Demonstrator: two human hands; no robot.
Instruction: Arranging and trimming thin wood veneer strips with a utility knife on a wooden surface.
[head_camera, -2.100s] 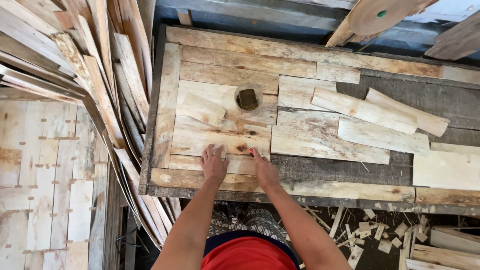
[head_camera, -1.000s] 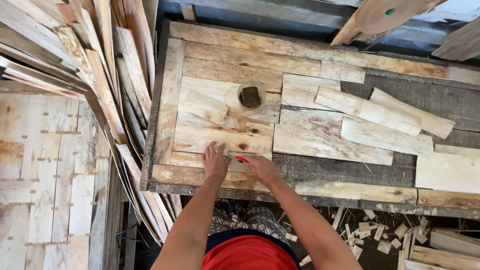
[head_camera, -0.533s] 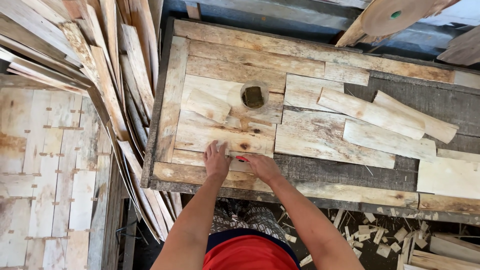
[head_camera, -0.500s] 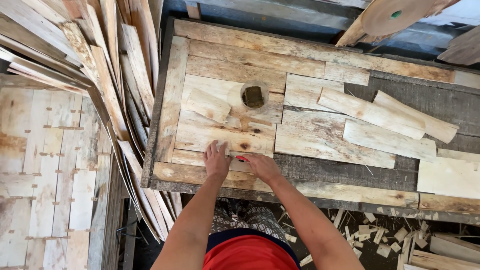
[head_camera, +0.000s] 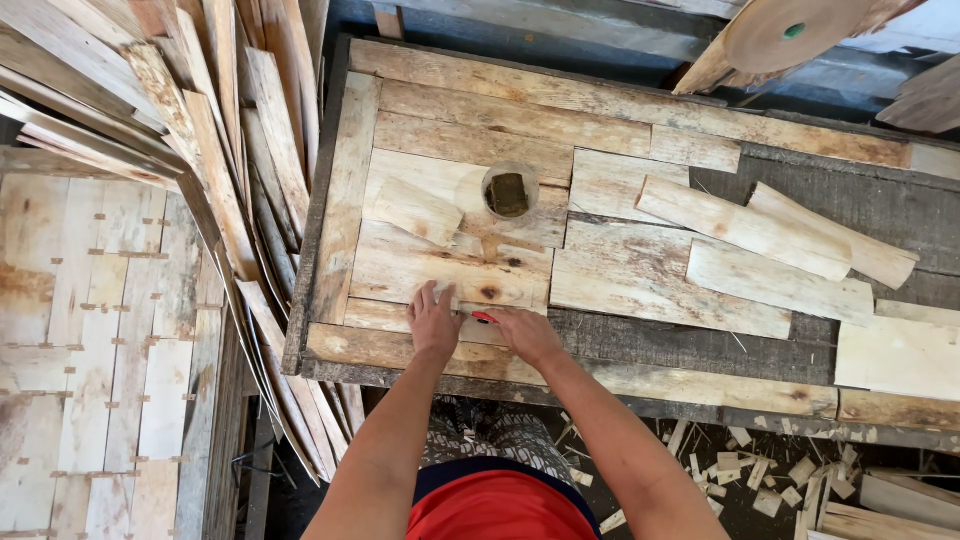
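Note:
My left hand (head_camera: 433, 321) lies flat, fingers spread, on a narrow pale wood strip (head_camera: 375, 316) near the front of the wooden workbench (head_camera: 330, 210). Right beside it my right hand (head_camera: 524, 335) grips a small red-tipped tool (head_camera: 484, 317), its tip pointing left at the strip close to my left fingers. Above both hands a wider knotted veneer piece (head_camera: 440, 270) lies flat. A small round container (head_camera: 508, 192) with something dark inside stands farther back on the bench.
Loose veneer pieces (head_camera: 760, 240) lie on the bench's right half. A stack of long wood strips (head_camera: 190, 130) leans at the left, beside joined veneer sheets (head_camera: 90, 350) on the floor. Wood offcuts (head_camera: 740, 465) litter the ground at lower right. A round wooden disc (head_camera: 780, 30) sits at the top.
My right hand swung from the strip's right end toward my left hand, the red-tipped tool now pointing left. Over the last half second neither hand has moved.

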